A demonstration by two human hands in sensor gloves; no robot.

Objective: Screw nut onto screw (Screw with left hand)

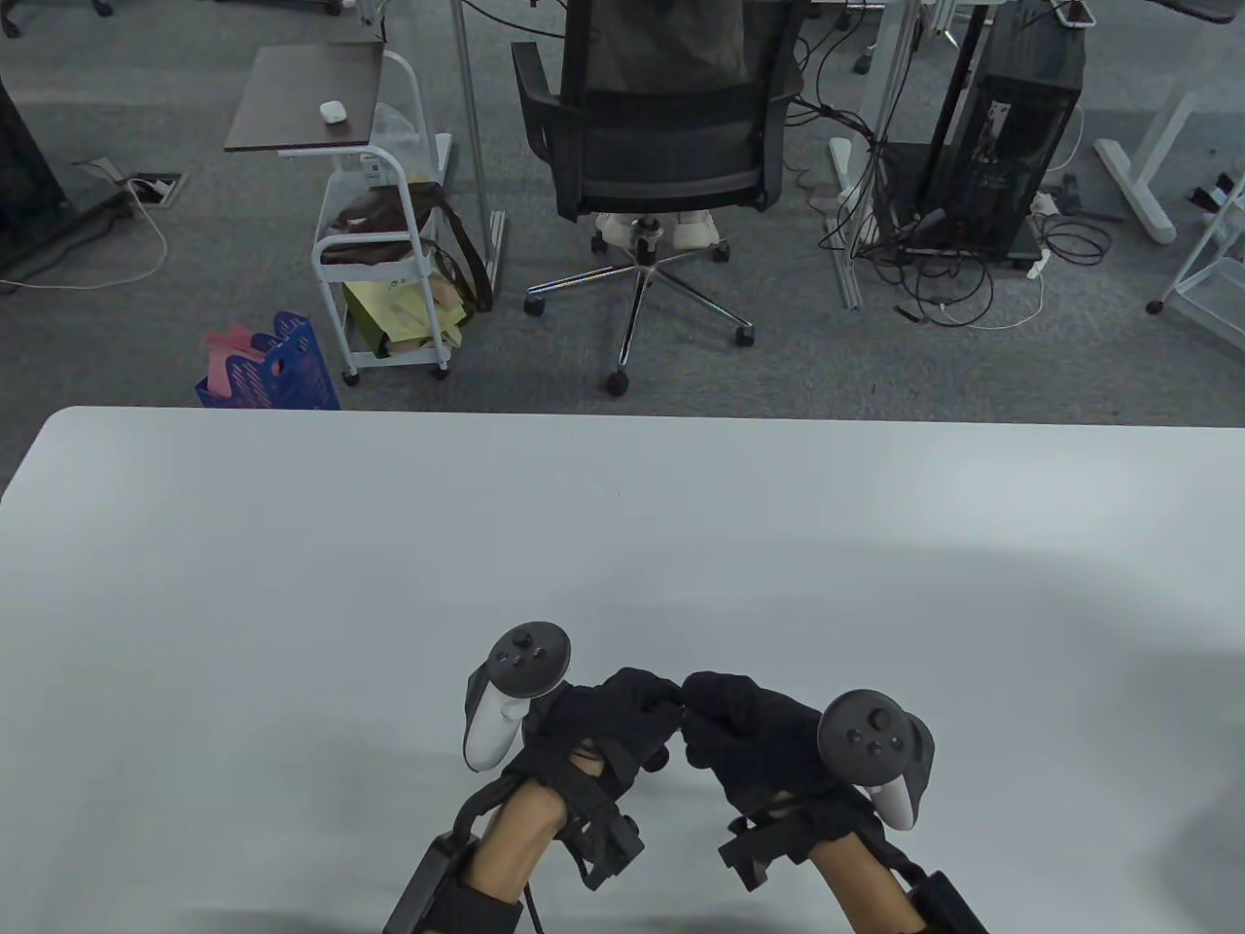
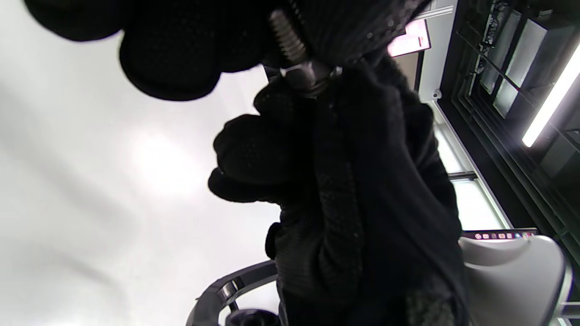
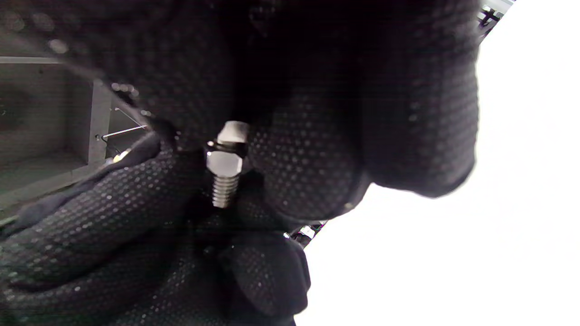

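Observation:
Low in the table view my two gloved hands meet fingertip to fingertip above the white table (image 1: 292, 584); the parts between them are hidden there. My left hand (image 1: 654, 702) pinches around the steel nut (image 3: 224, 162) and the thread beside it. The nut (image 2: 304, 74) sits high on the screw (image 3: 225, 190), close under its head. My right hand (image 1: 710, 705) grips the head end, which is tucked between its fingertips. In the left wrist view the screw's bare thread (image 2: 285, 34) runs up into my left fingers.
Beyond the table's far edge stand an office chair (image 1: 661, 126), a white cart (image 1: 389, 243) and a blue basket (image 1: 277, 370). A computer tower with loose cables (image 1: 1002, 165) stands at the back right.

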